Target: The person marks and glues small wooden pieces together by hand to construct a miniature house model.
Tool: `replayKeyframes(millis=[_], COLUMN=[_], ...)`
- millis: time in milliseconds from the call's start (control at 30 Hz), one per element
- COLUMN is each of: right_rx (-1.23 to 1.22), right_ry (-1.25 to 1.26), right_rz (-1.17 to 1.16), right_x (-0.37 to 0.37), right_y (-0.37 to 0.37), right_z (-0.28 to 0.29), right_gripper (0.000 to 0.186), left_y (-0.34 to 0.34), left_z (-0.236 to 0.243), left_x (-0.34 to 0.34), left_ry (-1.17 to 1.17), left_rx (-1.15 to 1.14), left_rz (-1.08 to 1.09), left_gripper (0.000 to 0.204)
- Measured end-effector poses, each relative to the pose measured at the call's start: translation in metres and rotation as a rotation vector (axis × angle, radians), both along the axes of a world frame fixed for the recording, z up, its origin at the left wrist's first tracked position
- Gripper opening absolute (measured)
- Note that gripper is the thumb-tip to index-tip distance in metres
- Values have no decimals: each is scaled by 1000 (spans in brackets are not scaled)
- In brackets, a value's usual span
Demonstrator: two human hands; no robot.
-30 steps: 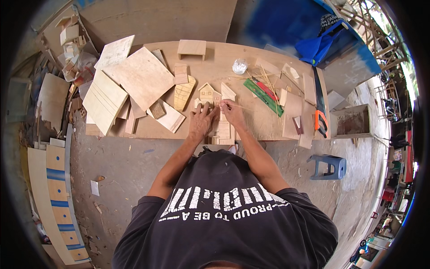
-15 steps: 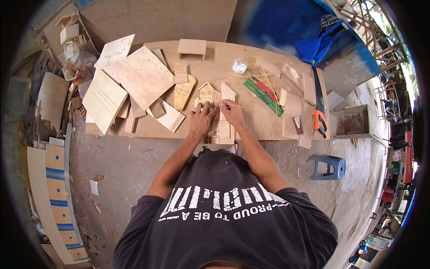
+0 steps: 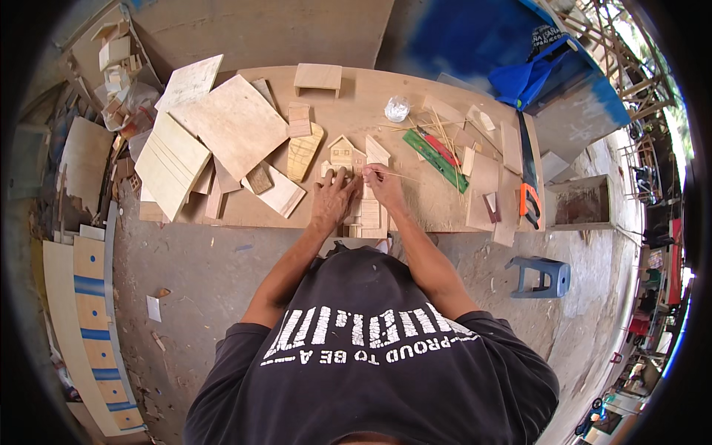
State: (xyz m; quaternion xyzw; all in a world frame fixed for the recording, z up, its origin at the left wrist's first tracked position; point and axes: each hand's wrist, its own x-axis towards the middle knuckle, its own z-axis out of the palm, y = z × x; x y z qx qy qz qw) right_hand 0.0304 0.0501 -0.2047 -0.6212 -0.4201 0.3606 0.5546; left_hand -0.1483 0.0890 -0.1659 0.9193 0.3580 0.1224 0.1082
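Note:
My left hand (image 3: 332, 199) lies on small flat wooden panels (image 3: 368, 215) near the front edge of the wooden worktable (image 3: 415, 208), its fingers pressing close to a small wooden house front (image 3: 345, 153). Beside it, my right hand (image 3: 383, 186) pinches a thin bamboo stick (image 3: 397, 175) that points to the right, and rests over the same panels. The two hands almost touch. My forearms reach up from my dark printed shirt at the bottom of the view.
Plywood sheets (image 3: 233, 133) and offcuts cover the table's left. A small wooden bench (image 3: 318, 77), a clear cup (image 3: 397, 108), a green ruler (image 3: 436, 160), loose sticks and an orange-handled saw (image 3: 529, 189) lie right. A blue stool (image 3: 540, 275) stands on the floor.

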Motion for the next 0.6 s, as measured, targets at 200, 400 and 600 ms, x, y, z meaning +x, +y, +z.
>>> replayKeyframes(millis=[200,400,600], right_rx=[23,7,10], right_ry=[-9,-18,-63], right_rz=[-56,-52,-54], right_x=[0,-2,0], right_y=[0,0,0], right_z=[-1,2,0], right_gripper=[14,14,14], left_y=[0,1,1], left_z=[-5,-3,-3], left_x=[-1,-1,0], left_ry=[-16,11,7], left_rx=[16,-27,-2], left_rz=[2,5,1], left_gripper=[44,46,45])
